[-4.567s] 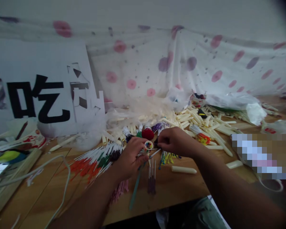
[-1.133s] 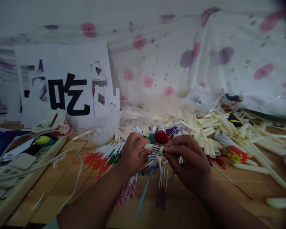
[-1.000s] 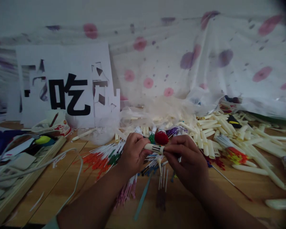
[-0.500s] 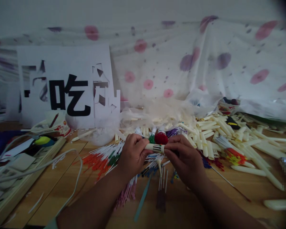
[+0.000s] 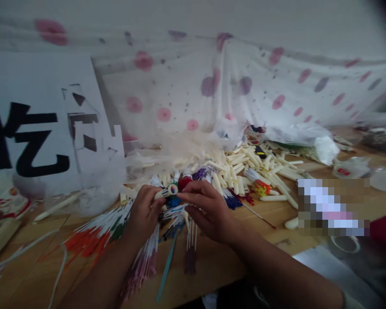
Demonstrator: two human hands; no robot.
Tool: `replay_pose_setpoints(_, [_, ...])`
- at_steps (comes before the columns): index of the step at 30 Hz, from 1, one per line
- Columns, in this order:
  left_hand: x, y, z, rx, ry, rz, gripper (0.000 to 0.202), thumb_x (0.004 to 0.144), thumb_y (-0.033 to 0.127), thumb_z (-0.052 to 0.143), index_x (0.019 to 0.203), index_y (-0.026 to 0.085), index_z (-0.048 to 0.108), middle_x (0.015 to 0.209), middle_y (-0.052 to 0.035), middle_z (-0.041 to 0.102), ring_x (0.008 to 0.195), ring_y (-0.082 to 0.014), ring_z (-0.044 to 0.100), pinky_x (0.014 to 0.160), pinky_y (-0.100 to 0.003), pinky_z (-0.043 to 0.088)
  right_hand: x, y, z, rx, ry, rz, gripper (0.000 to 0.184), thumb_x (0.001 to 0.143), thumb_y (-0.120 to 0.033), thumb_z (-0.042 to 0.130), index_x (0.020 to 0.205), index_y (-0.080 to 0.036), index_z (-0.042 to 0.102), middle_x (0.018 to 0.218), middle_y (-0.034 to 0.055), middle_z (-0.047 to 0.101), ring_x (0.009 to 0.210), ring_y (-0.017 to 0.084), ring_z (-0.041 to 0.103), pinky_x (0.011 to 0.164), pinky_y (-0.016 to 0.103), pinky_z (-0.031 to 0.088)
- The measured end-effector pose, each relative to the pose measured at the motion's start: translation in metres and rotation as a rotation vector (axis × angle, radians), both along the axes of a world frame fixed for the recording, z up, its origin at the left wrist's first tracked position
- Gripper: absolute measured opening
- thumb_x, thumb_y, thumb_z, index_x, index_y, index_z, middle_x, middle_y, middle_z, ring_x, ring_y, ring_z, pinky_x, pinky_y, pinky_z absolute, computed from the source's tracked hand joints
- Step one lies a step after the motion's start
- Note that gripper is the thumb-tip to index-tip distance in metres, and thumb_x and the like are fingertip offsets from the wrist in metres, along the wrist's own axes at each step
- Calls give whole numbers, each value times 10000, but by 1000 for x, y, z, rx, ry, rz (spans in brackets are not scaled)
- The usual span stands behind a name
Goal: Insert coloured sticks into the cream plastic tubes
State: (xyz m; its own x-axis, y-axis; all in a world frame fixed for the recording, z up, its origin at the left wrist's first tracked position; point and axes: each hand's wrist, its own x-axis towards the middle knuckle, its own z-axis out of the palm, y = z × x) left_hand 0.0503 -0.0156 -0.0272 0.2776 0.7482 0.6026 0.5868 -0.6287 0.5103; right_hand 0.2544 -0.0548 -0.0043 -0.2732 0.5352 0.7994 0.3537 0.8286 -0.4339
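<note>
slotted cream tube (image 5: 161,194), coloured bits (image 5: 173,189) already in its open end, clasped by the fingers of the left hand (image 5: 144,214); right hand (image 5: 210,210) poised beside, its hold unclear; pink-tipped sticks (image 5: 146,262), seemingly unused, below the fingers, heaped tubes (image 5: 236,164) beyond.

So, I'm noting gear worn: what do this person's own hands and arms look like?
The left hand and right hand are bare, with no glove, watch or bracelet visible. The forearms are bare too. A dull grey-green right sleeve shows at the bottom edge; no left sleeve is in view.
</note>
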Motion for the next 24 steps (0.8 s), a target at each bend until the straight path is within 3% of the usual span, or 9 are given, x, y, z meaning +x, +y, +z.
replay_pose_setpoints(3, [-1,1,-2,-135,-81,-5,308,879,457,428,837,170,532,767,-13,501,714,-154,490,647,-258,391,47,-1,-11,-46,-80,-169,221,846,-141,496,1009,-186,638,919,70,625,857,139,592,749,288,498])
replay_pose_setpoints(7, [2,-1,-4,-323,-186,-3,306,815,470,517,741,175,490,600,44,418,549,-109,400,519,-213,334,138,-9,-33,-308,-403,-667,205,836,-176,482,887,-165,679,870,83,657,796,180,614,724,325,491])
replay_pose_setpoints(10, [5,-3,-2,-384,-181,27,290,784,428,561,668,173,486,545,58,372,516,-96,357,497,-208,304,177,-26,-46,-433,-529,-786,230,831,-217,484,942,-190,684,913,83,665,767,183,627,677,321,497])
replay_pose_setpoints(13, [7,-5,1,-399,-197,49,305,775,412,568,613,171,472,499,65,321,482,-88,311,474,-214,262,172,-45,-54,-428,-559,-618,217,838,-266,515,984,-204,664,931,78,659,778,172,628,686,320,514])
replay_pose_setpoints(16, [6,-6,2,-387,-291,94,309,775,404,566,601,171,461,490,66,322,477,-85,305,472,-217,251,145,-56,-58,-363,-604,-362,198,828,-271,560,997,-214,646,974,83,647,894,190,613,773,355,519])
replay_pose_setpoints(18, [4,-5,3,-363,-347,115,317,777,398,561,587,171,448,492,62,334,483,-86,309,475,-218,255,129,-56,-59,-376,-657,-263,181,817,-241,570,982,-212,640,959,82,637,887,187,604,764,351,521])
replay_pose_setpoints(21, [1,-4,3,-330,-377,112,319,773,390,560,574,171,440,499,56,346,493,-89,324,487,-218,275,110,-50,-55,-440,-755,-248,158,821,-195,534,932,-207,645,898,68,620,838,178,590,735,341,513])
replay_pose_setpoints(24, [2,-5,4,-308,-371,84,311,771,378,564,575,170,442,504,57,335,495,-87,321,486,-214,273,84,-40,-44,-426,-733,-297,219,826,-219,537,1025,-208,628,961,80,618,892,194,580,783,365,497])
